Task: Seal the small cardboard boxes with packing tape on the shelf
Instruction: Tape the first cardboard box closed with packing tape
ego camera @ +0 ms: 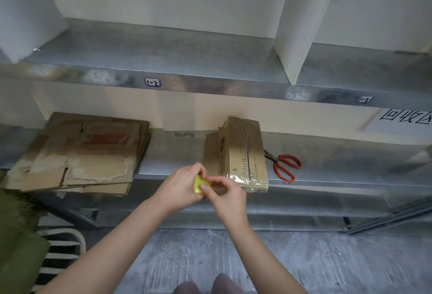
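You held the yellow tape roll [199, 184] in both hands just in front of the shelf [327, 153] edge: left hand [182, 185] curled round the roll, right hand [228, 194] pinching at its rim, fingers bent. This looked like picking the loose tape end free for another strip. The small box [240, 153] stood on the lower shelf just beyond your right hand, with clear tape already wrapped over its near end. The next move probably called for peeling out a length, laying it along the top seam and pressing it flat, then cutting it; the red-handled scissors [286, 166] lay just right of the box. Flattened cardboard [81, 153] was stacked to the left, its red print too blurred to read. The box print was also unreadable. The upper shelf edge label [152, 82] read "1-2"; a second label [364, 99] was too small to read. A paper sign [404, 118] showed "回收", with its last character cut off.
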Demonstrator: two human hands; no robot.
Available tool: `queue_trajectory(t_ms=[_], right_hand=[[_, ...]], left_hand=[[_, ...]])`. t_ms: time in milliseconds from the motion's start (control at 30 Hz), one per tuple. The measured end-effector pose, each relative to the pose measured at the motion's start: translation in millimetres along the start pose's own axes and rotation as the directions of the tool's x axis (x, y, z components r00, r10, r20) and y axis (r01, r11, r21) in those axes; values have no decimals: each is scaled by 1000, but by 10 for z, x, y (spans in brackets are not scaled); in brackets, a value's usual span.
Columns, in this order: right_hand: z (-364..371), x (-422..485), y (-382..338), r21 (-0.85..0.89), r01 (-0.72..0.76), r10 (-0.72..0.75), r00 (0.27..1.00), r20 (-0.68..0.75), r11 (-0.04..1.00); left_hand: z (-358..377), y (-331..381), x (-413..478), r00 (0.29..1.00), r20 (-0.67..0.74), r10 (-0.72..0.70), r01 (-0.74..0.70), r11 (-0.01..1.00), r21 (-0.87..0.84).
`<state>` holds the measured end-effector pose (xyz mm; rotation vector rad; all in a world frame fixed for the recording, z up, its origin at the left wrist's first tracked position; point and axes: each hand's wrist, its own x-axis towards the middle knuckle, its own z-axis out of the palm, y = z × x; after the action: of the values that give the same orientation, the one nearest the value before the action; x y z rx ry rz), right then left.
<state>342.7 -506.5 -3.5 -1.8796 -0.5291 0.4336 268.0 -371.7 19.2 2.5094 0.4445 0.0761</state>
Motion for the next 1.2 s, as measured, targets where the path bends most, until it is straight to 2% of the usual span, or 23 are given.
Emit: queue_trajectory(t_ms=[433, 667, 900, 1200], right_hand=[[-22, 32, -71, 182, -203, 190, 978, 85, 962], [18, 9, -70, 334, -284, 267, 959, 96, 899], [17, 8, -66, 434, -329, 304, 944, 128, 839], [-50, 3, -78, 439, -339, 285, 940, 185, 832]], left_hand=[[28, 153, -78, 997, -65, -44, 49, 997, 67], [58, 224, -73, 998, -66, 5, 3, 993, 117], [86, 256, -81, 997, -78, 15, -5, 993, 118], [130, 285, -103, 997, -76, 30, -20, 991, 129]])
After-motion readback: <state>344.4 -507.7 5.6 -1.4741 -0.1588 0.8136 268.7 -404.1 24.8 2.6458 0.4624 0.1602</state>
